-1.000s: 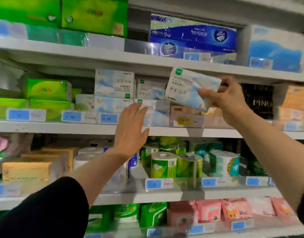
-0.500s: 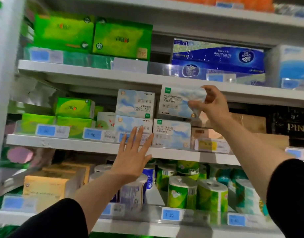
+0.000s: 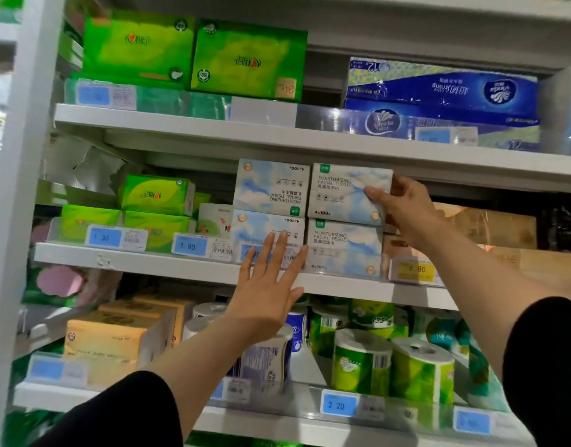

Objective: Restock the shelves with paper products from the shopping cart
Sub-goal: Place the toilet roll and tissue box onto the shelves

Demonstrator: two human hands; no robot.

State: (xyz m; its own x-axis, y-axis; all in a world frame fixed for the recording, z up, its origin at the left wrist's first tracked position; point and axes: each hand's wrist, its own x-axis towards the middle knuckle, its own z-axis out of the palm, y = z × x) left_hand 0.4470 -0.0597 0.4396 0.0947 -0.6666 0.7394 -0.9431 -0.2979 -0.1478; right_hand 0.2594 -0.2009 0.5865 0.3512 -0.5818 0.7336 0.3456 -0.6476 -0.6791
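Note:
A pale blue facial tissue pack (image 3: 345,191) sits on top of an identical pack (image 3: 343,246) on the middle shelf (image 3: 132,261). My right hand (image 3: 403,209) grips its right end, thumb on the front. Two more such packs, stacked upside down (image 3: 271,187), stand just to the left. My left hand (image 3: 268,285) is held flat with straight, spread fingers in front of the lower left pack (image 3: 261,225) and the shelf's front edge; whether it touches is unclear.
Green tissue boxes (image 3: 155,195) fill the middle shelf's left; brown packs (image 3: 490,227) lie at its right. The upper shelf holds green (image 3: 193,53) and blue packs (image 3: 439,88). Toilet rolls (image 3: 361,359) and yellow packs (image 3: 116,337) stand below. A white upright (image 3: 19,188) bounds the left.
My right hand has carried the tissue pack left from mid-air and set it level on the stacked pack. My left hand stays raised at the shelf edge.

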